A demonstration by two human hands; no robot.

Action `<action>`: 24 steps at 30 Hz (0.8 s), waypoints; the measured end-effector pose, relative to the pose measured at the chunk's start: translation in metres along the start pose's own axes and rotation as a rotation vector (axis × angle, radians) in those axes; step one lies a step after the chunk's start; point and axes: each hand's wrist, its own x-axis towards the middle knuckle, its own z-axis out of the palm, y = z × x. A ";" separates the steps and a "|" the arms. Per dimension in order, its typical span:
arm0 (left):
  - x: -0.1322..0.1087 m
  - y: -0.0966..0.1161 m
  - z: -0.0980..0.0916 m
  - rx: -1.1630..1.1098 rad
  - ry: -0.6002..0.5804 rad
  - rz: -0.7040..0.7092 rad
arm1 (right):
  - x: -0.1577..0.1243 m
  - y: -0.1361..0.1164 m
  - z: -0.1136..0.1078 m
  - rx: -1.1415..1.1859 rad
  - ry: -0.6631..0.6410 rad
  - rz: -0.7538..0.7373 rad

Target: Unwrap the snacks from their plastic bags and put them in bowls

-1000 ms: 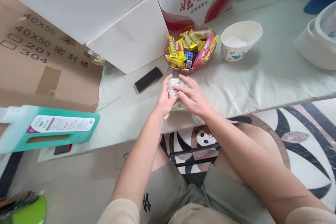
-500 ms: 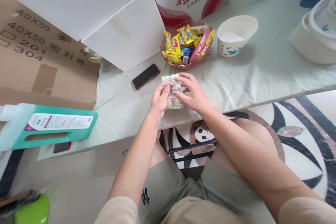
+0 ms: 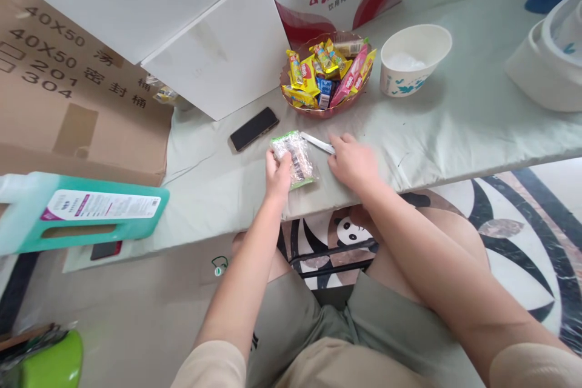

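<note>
In my left hand (image 3: 278, 176) is a clear, crinkled plastic packet (image 3: 296, 160) with green edges and dark print, gripped by its left side. The thumb lies on top of it, and the contents are too blurred to name. My right hand (image 3: 354, 160) is closed around one end of a slim white stick-like piece (image 3: 318, 143). The piece points left, its far end at the packet's upper right corner; I cannot tell whether they touch. A black phone (image 3: 254, 129) lies just beyond my left hand.
A pink glass bowl (image 3: 313, 113) of wrapped snacks stands behind the packet. Right of it is a paper bowl (image 3: 400, 86) with white content. White cartons (image 3: 218, 54) and a brown carton (image 3: 113, 151) stand at the left, near a green liquid jug (image 3: 140, 221). The table's front edge is close.
My right hand has moved off the packet to the right and now holds the slim white piece. My left hand still grips the packet, which has turned slightly.
</note>
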 end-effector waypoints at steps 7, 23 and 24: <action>-0.009 -0.010 -0.001 0.050 0.089 0.126 | -0.015 -0.006 -0.010 0.083 -0.059 0.134; -0.014 -0.003 -0.002 0.051 0.087 0.166 | -0.048 -0.018 0.009 0.980 -0.325 -0.074; -0.015 -0.002 -0.001 0.063 0.085 0.168 | -0.050 -0.020 0.010 0.974 -0.339 -0.084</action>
